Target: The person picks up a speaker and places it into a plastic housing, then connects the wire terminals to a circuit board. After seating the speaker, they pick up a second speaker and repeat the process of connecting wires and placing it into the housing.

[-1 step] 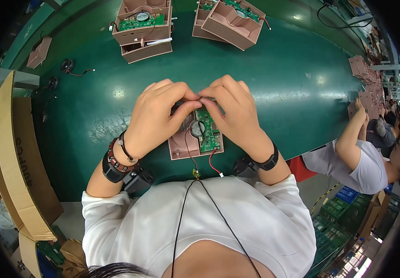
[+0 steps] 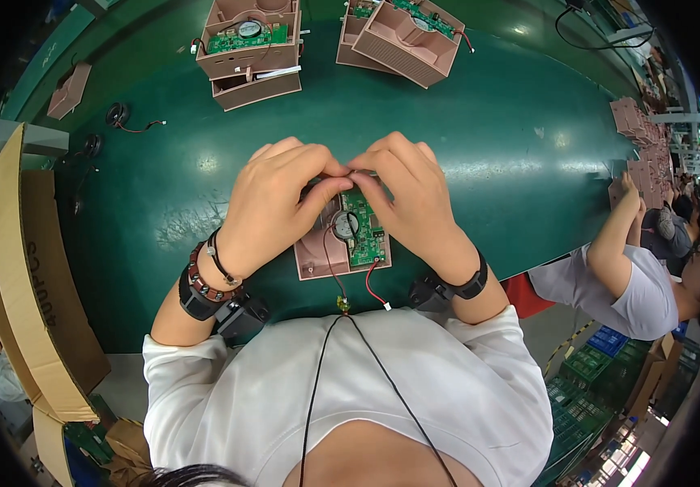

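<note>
On the green table before me lies a pinkish-brown plastic housing (image 2: 311, 265) with a green circuit board (image 2: 374, 230) and a round speaker (image 2: 345, 225) in it. My left hand (image 2: 278, 191) and my right hand (image 2: 408, 183) meet over the far end of the housing. Thumb and forefinger are pinched together on each, tips nearly touching. Whatever lies between them is too small and covered to make out. A red-and-black cable (image 2: 370, 286) with a white plug hangs off the near edge. Beside it, a thin wire leads to a small yellowish-green part (image 2: 342, 303) near my shirt.
Stacked housings with boards stand at the far left (image 2: 256, 91) and far middle (image 2: 398, 49). Loose round speakers (image 2: 118, 114) with wires lie at left, near an open cardboard box (image 2: 41, 268). A co-worker (image 2: 626, 284) sits at right by more housings (image 2: 648, 180).
</note>
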Demonstrator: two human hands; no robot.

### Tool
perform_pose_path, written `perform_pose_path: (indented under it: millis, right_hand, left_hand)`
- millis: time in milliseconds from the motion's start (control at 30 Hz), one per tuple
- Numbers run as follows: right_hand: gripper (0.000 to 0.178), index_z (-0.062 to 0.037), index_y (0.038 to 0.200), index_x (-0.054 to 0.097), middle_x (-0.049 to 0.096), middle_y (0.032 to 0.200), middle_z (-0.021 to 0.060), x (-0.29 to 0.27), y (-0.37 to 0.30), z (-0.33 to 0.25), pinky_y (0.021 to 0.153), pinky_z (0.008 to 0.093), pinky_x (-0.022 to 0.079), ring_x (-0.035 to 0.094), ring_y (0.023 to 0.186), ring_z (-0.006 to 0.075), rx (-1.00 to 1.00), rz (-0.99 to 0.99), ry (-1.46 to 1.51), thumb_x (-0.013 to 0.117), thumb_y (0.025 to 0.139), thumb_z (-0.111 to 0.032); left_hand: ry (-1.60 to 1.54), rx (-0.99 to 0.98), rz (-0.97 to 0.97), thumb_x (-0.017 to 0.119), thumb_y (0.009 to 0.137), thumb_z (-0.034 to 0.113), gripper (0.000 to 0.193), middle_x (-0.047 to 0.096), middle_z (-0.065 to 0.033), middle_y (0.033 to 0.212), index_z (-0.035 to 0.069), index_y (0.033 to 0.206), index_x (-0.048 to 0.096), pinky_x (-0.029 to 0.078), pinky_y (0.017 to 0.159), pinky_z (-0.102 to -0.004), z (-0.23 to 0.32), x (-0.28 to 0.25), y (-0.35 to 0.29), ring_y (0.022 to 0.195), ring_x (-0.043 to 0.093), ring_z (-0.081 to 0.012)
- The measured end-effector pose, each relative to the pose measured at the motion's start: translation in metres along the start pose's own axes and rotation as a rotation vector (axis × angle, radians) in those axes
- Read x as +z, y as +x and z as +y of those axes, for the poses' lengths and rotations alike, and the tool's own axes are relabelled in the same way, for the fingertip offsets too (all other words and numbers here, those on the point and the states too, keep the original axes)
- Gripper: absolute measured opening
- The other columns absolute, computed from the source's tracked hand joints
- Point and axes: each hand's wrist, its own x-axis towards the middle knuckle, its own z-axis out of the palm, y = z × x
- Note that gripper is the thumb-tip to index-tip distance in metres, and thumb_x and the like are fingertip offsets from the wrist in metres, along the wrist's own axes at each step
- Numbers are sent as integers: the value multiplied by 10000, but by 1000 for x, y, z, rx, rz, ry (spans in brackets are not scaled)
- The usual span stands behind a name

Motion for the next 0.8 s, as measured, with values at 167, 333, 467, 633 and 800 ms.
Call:
perform_pose_path:
  millis: [167,333,467,633,800]
  right_hand:
    - [178,-79,834,595,575,811,29,-1,-1,2,652,334,369,556,721,204,-16,-16,-29,710,711,-24]
    - [193,-85,783,545,568,783,17,-1,0,4,643,329,356,544,692,192,-107,32,-193,697,689,-14]
    - [204,-90,772,524,566,774,12,1,1,2,633,328,348,537,674,190,-100,32,-162,687,678,-11]
    - [194,-89,780,532,569,776,10,1,2,1,637,326,353,536,672,194,-106,10,-156,677,678,-10]
    - [183,-85,805,550,569,780,12,1,1,0,659,327,372,544,684,195,-132,0,-153,683,697,-18]
  left_hand:
    - [165,46,-17,712,799,179,117,624,0,753,103,813,625,408,702,-343,6,-4,0,770,571,-210]
    - [199,2,-47,706,801,185,122,621,1,761,105,831,619,396,728,-340,7,-5,1,793,570,-212]
    - [167,10,-51,704,799,181,128,617,-2,755,102,841,614,393,747,-345,9,-3,2,799,570,-213]
    - [113,57,-47,692,807,166,116,618,-2,774,99,832,601,394,778,-351,7,2,-2,811,569,-213]
    - [221,102,13,692,767,130,112,603,13,785,114,812,591,397,799,-360,6,3,-3,835,570,-196]
